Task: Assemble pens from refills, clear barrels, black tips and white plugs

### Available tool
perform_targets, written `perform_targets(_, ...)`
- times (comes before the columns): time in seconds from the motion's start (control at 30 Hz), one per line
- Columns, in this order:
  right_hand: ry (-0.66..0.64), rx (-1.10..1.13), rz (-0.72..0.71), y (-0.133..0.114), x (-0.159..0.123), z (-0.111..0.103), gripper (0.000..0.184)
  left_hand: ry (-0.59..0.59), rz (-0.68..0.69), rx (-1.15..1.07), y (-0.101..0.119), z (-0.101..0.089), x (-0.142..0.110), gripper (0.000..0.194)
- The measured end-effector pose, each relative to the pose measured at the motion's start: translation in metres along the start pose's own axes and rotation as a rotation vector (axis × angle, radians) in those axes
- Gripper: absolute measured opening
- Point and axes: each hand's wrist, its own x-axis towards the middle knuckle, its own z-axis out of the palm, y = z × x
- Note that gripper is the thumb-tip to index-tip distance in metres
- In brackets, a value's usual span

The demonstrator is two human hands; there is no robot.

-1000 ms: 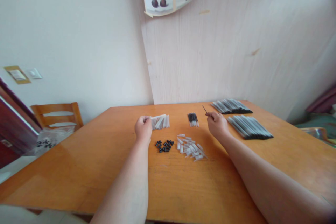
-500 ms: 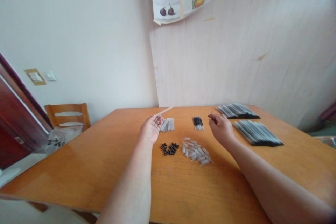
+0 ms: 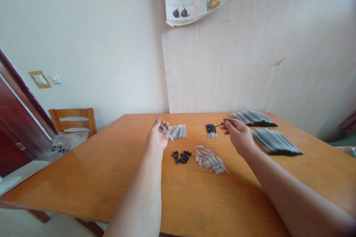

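My left hand [image 3: 158, 135] holds a translucent pen barrel [image 3: 167, 132] between thumb and fingers, tilted down to the right. Just beyond it on the table lies a row of similar barrels [image 3: 179, 131]. A thin dark pen refill [image 3: 219, 125] is pinched in my right hand [image 3: 235, 131], pointing left over a bundle of black refills [image 3: 211, 131]. Nearer to me, between my forearms, are small black plugs [image 3: 182, 157] and a loose pile of translucent caps [image 3: 210, 160].
Two stacks of clear pens with black ends, a far stack [image 3: 254, 118] and a near stack [image 3: 276, 142], lie on the right of the wooden table [image 3: 133, 200]. At the left stand a chair [image 3: 72, 118] and a plastic bag [image 3: 66, 144] with black pieces.
The barrel in my left hand has swung from pointing up and away to slanting down rightward. In my right hand the refill has turned from upright to nearly level.
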Motion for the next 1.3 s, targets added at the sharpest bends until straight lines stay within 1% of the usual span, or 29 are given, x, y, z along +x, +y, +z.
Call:
perform_targets(0.17, -0.018, 0.272, 0.117, -0.013, -0.003, 0.001, 0.034, -0.183, -0.084, 0.124, -0.006, 0.004, -0.007, 0.022)
perform_targets(0.27, -0.040, 0.393, 0.165, -0.020, -0.003, 0.001, 0.034, -0.295, -0.162, 0.206, -0.011, 0.008, -0.015, 0.019)
perform_targets(0.4, -0.073, 0.484, 0.230, -0.030, -0.003, 0.001, 0.023, -0.412, -0.259, 0.299, -0.019, 0.014, -0.026, 0.016)
perform_targets(0.57, -0.052, 0.508, 0.265, -0.037, -0.004, 0.001, 0.021, -0.509, -0.359, 0.385, -0.027, 0.018, -0.035, 0.017)
perform_targets(0.7, -0.037, 0.509, 0.250, -0.037, -0.005, 0.002, 0.022, -0.588, -0.362, 0.528, -0.032, 0.019, -0.041, 0.020)
perform_targets(0.8, -0.054, 0.498, 0.239, -0.039, -0.007, 0.003, 0.023, -0.655, -0.365, 0.642, -0.033, 0.020, -0.046, 0.025)
perform_targets(0.93, -0.048, 0.504, 0.234, -0.042, -0.009, 0.006, 0.024, -0.739, -0.401, 0.711, -0.032, 0.023, -0.052, 0.027)
perform_targets(1.13, -0.029, 0.474, 0.208, -0.044, -0.011, 0.009, 0.026, -0.774, -0.446, 0.751, -0.032, 0.024, -0.056, 0.027)
perform_targets(1.3, 0.001, 0.452, 0.189, -0.044, -0.012, 0.010, 0.026, -0.806, -0.456, 0.768, -0.033, 0.023, -0.057, 0.029)
